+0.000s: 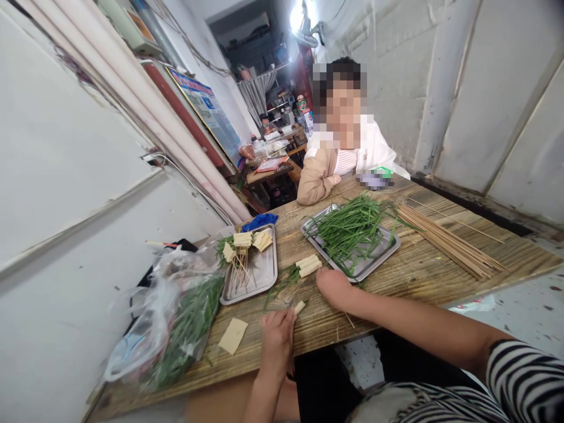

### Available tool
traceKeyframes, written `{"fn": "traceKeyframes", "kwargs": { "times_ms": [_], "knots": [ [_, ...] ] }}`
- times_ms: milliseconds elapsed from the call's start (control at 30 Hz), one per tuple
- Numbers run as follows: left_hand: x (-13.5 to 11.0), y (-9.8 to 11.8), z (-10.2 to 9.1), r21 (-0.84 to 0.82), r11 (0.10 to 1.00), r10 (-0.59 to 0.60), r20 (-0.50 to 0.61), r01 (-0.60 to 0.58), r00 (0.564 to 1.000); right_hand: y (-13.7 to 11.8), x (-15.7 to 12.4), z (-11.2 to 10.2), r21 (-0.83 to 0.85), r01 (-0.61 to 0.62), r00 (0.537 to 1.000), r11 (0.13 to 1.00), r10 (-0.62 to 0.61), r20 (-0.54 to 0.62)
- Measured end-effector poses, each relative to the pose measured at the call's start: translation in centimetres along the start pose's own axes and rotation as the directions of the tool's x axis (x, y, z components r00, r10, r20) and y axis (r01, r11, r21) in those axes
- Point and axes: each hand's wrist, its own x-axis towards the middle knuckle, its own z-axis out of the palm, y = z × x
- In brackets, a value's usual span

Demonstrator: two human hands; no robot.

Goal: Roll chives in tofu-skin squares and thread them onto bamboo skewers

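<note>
My left hand (278, 332) is closed round a small pale roll (299, 306) of tofu skin at the front of the wooden table. My right hand (333, 288) is closed, with a thin bamboo skewer (349, 320) sticking out below it. Just past its fingertips lie several tofu skin rolls (309, 265) with green chives poking out; whether the skewer runs into them is hidden. A flat square of tofu skin (233, 336) lies left of my left hand. Beyond my right hand, a metal tray (370, 271) bears a heap of chives (350, 226).
Another tray (264, 285) at left holds skewered rolls (241, 249) and tofu skin sheets (262, 239). A plastic bag of greens (187, 329) lies along the left edge. Loose bamboo skewers (453, 244) lie at right. Across the table a person (324, 170) sits, arm on the tabletop.
</note>
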Motion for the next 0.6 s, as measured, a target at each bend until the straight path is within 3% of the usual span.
{"fn": "traceKeyframes", "kwargs": {
  "times_ms": [200, 333, 400, 500, 600],
  "knots": [
    [-0.1, 0.3, 0.0, -0.011, 0.997, -0.078, 0.005, 0.078, 0.997, 0.9, -1.1, -0.1, -0.007, -0.013, 1.000, 1.000, 0.012, -0.012],
    [-0.1, 0.3, 0.1, 0.011, 0.996, -0.084, 0.020, 0.084, 0.996, 2.1, -2.6, 0.6, -0.021, 0.072, 0.984, 0.997, -0.074, -0.165],
    [-0.1, 0.2, 0.2, 0.023, 0.997, -0.081, 0.032, 0.080, 0.996, 2.6, -3.3, 0.6, -0.038, 0.150, 0.939, 0.988, -0.154, -0.307],
    [0.1, 0.3, 0.1, 0.025, 0.996, -0.088, 0.030, 0.088, 0.996, 3.1, -4.9, -0.7, -0.020, 0.276, 0.837, 0.961, -0.250, -0.486],
    [0.4, 0.7, -0.3, 0.002, 0.993, -0.116, 0.032, 0.116, 0.993, 2.8, -7.5, -3.3, 0.164, 0.414, 0.784, 0.896, -0.260, -0.563]
  ]
}}
